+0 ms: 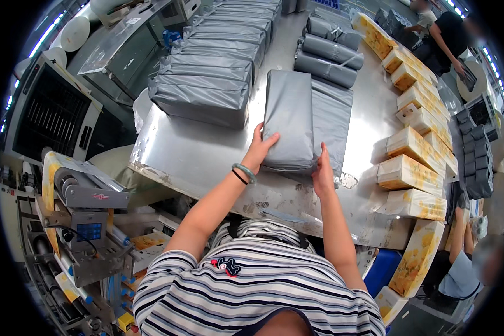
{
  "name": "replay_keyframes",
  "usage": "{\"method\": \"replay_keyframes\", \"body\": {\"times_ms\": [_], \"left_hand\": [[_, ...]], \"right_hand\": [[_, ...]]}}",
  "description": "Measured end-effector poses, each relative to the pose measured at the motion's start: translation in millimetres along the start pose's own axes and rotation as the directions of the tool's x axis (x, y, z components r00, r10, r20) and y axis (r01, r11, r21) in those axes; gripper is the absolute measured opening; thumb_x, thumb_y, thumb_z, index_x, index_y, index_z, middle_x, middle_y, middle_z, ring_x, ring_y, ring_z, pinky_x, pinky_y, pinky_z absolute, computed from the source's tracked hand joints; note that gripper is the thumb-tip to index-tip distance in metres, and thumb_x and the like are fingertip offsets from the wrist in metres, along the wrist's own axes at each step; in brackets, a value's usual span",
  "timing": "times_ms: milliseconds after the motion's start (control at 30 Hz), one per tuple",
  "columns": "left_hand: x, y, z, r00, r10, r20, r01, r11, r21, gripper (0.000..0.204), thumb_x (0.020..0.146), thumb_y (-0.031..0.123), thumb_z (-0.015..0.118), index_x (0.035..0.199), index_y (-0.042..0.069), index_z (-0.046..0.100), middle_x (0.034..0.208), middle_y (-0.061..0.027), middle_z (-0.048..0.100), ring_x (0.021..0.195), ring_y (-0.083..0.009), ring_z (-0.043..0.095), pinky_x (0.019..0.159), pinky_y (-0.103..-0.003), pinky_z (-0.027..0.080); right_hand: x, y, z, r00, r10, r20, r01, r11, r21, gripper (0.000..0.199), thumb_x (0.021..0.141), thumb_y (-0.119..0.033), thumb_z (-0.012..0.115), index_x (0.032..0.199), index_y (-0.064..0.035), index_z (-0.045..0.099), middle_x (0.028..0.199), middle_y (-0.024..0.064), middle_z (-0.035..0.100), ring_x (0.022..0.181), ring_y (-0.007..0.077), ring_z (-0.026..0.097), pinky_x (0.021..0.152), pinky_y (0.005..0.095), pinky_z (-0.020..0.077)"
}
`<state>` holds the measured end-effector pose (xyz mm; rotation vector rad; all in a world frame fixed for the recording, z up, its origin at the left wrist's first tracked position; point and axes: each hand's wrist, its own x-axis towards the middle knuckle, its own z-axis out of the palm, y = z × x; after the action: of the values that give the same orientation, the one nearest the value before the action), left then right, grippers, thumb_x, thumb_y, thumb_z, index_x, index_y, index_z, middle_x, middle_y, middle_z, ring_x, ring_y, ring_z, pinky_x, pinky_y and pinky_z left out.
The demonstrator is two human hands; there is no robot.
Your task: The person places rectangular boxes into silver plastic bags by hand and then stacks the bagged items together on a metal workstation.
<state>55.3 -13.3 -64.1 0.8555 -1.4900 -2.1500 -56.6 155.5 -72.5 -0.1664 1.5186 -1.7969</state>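
The surface (207, 151) is bare sheet metal, brushed and kinda dull, with scuffs and worn patches along the near edge. The grey pack (288, 117) under the left hand (257, 150) and right hand (323, 175) is wrapped in smooth plastic film with a soft satin sheen, lightly wrinkled at the ends. Same film on the stacked grey packs (207, 84) and the grey rolls (330, 53) further back. The yellow packs (411, 173) look like glossy printed plastic wrap. The bangle (245, 172) on the left wrist looks like polished stone or glass, pale green. The striped shirt (252, 291) is soft matt knit cloth. The machine (84, 207) on the left is matt grey metal.
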Motion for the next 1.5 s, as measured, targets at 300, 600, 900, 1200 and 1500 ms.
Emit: {"method": "replay_keyframes", "body": {"times_ms": [300,600,900,1200,1500], "left_hand": [[-56,54,-21,0.964,0.009,0.267,-0.017,0.999,0.029,0.090,0.079,0.024,0.073,0.144,0.002,0.015,0.136,-0.0151,0.038,0.124,-0.0228,0.039,0.103,-0.033,0.033],[-47,74,-67,0.851,0.311,0.422,-0.490,0.185,0.852,0.085,0.067,0.045,0.077,0.127,-0.002,0.039,0.141,-0.0354,0.021,0.131,-0.0473,0.025,0.107,-0.043,0.026],[-28,48,-71,0.918,-0.159,0.362,-0.136,0.732,0.667,0.088,0.070,0.039,0.078,0.131,-0.004,0.032,0.129,-0.0252,0.045,0.119,-0.0302,0.047,0.100,-0.034,0.038],[-74,157,-97,0.781,-0.077,0.619,-0.604,0.157,0.781,0.095,0.069,0.020,0.075,0.146,0.013,0.020,0.127,-0.0215,0.042,0.118,-0.0361,0.043,0.100,-0.041,0.035],[-12,171,-228,0.824,0.105,0.557,-0.380,-0.625,0.682,0.096,0.060,-0.001,0.067,0.145,0.021,0.028,0.124,-0.0127,0.043,0.117,-0.0307,0.042,0.098,-0.042,0.032]], "right_hand": [[-15,45,17,0.985,-0.174,0.000,0.171,0.967,0.192,0.058,0.100,-0.039,0.029,0.142,0.0000,0.025,0.145,0.0139,0.030,0.133,0.0263,0.030,0.110,0.0341,0.0211],[-38,-6,60,0.857,0.358,0.371,0.196,0.441,-0.876,0.030,0.081,-0.016,0.047,0.076,0.0091,0.062,0.064,0.0171,0.065,0.058,0.0287,0.065,0.061,0.0379,0.0505],[11,-39,-9,0.978,0.190,0.085,-0.155,0.937,-0.312,0.055,0.090,-0.037,0.058,0.124,0.0056,0.048,0.110,0.0167,0.059,0.085,0.0222,0.064,0.065,0.0314,0.0559],[-12,-58,6,0.772,0.343,0.535,0.305,0.539,-0.785,0.034,0.080,-0.018,0.063,0.110,-0.0009,0.064,0.084,0.0091,0.067,0.075,0.0158,0.063,0.069,0.0277,0.0507],[191,-67,-26,0.958,-0.261,0.120,0.140,0.059,-0.988,0.056,0.070,-0.036,0.075,0.117,-0.0118,0.056,0.111,0.0154,0.061,0.107,0.0319,0.055,0.089,0.0398,0.0445]]}}
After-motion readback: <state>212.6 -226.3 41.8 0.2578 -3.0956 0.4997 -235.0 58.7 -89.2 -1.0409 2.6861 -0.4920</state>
